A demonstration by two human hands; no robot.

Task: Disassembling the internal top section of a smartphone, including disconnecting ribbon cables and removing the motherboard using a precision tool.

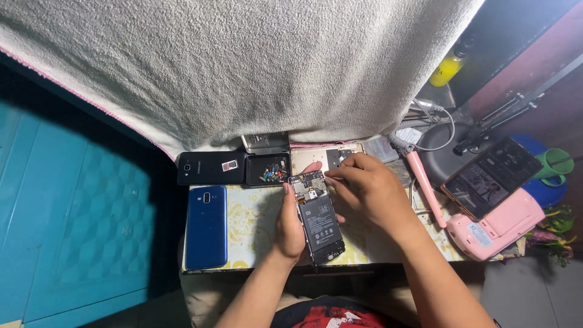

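An opened phone (318, 217), its back cover off and battery and circuit board exposed, sits at the centre of the frame, tilted above a small bench (255, 228). The left hand (290, 226) grips it along its left edge, fingers closed around the body. The right hand (364, 187) comes in from the right, its fingertips pinched together at the phone's upper end, touching the board; whether they hold a small part cannot be told. Just behind lie a black tray of tiny parts (268, 169) and a pale back cover (328, 157). A blue phone (206, 226) and a black phone (211, 167) rest at the left. A pink tool (427, 189) and a pink stand bearing a lit phone (492, 176) stand at the right. A white towel (243, 61) hangs across the top.
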